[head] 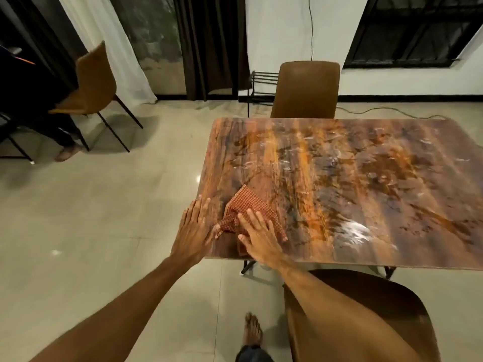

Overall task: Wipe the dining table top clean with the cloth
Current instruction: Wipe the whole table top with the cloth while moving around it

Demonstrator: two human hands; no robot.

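Right hand (257,235) flat, fingers spread, covering part of checked cloth (248,207), left hand (194,228) flat at table (366,178) edge

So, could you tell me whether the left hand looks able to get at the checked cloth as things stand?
Probably yes. The left hand lies flat at the table corner, right beside the cloth, with nothing between them. The right hand presses only the cloth's near part, leaving its left edge free.

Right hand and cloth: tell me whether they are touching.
Touching. The head view shows the right hand lying flat on the checked cloth, its fingers spread across the fabric and covering part of it.
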